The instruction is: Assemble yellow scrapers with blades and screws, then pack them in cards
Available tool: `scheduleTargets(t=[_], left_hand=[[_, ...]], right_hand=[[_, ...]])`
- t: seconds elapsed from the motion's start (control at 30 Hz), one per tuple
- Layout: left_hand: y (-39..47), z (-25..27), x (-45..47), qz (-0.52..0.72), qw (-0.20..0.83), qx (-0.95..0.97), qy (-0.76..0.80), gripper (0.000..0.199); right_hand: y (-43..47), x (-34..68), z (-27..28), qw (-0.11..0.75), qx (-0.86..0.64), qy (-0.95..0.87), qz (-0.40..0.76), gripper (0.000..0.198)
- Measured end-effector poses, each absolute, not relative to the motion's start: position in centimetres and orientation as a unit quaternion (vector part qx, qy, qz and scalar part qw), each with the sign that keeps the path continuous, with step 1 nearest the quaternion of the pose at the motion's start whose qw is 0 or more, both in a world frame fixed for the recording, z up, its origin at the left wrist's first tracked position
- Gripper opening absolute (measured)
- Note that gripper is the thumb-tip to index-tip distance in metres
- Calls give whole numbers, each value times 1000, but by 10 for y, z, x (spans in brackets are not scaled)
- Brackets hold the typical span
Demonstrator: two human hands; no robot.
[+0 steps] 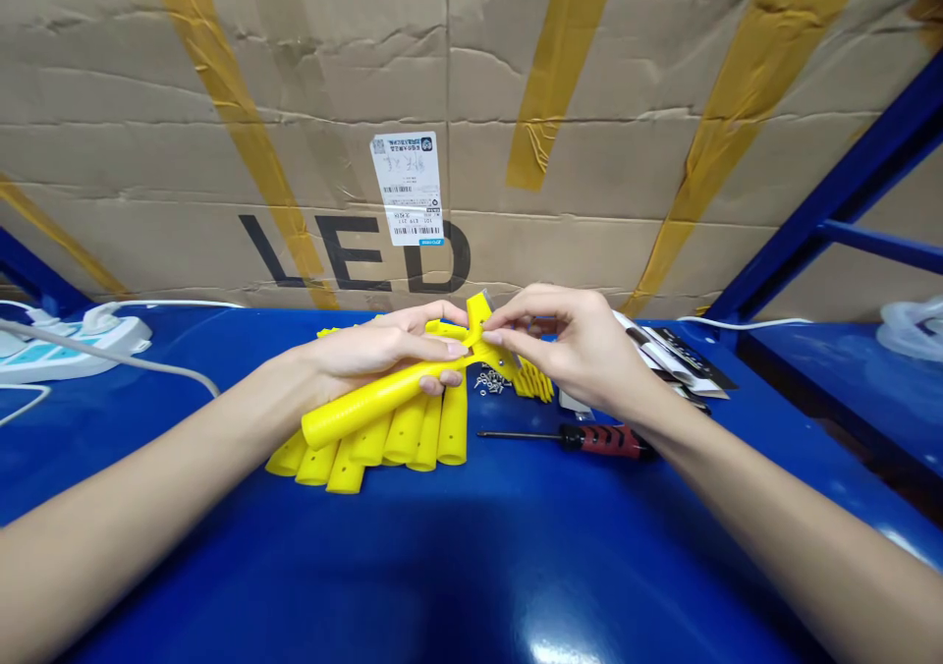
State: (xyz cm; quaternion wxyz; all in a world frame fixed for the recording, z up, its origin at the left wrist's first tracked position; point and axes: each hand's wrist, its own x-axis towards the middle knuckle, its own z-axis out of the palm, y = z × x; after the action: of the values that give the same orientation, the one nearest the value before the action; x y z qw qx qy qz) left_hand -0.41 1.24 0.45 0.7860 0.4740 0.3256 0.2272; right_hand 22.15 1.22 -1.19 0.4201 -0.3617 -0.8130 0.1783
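My left hand (383, 345) is closed around a yellow plastic tool with a round tube handle (375, 407) and a flat, angled head (478, 315). The handle slants down to the left. At the head, the thumb and fingers of my right hand (564, 330) pinch together against its surface; whatever small thing they hold is hidden. A small metal fastener (502, 361) shows on the head's lower arm. Under the held tool lie several yellow tube handles (453, 433), side by side. A loose pile of small screws and nuts (491, 381) sits just beyond, beside several flat yellow pieces (534, 381).
A screwdriver (596, 439) with a red and black grip lies below my right hand on the blue tabletop (413, 566). Paper packets (682, 359) are at the right, a white power strip (118, 345) with cables at the left. Behind stands a large cardboard box (331, 153).
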Motion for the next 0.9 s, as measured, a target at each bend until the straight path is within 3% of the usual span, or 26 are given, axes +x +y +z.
scheduleTargets(t=[0.9], left_hand=[[11,0,-4,222,790,471,324,26]], right_hand=[[15,220,-11,422,-398,-752,314,18]])
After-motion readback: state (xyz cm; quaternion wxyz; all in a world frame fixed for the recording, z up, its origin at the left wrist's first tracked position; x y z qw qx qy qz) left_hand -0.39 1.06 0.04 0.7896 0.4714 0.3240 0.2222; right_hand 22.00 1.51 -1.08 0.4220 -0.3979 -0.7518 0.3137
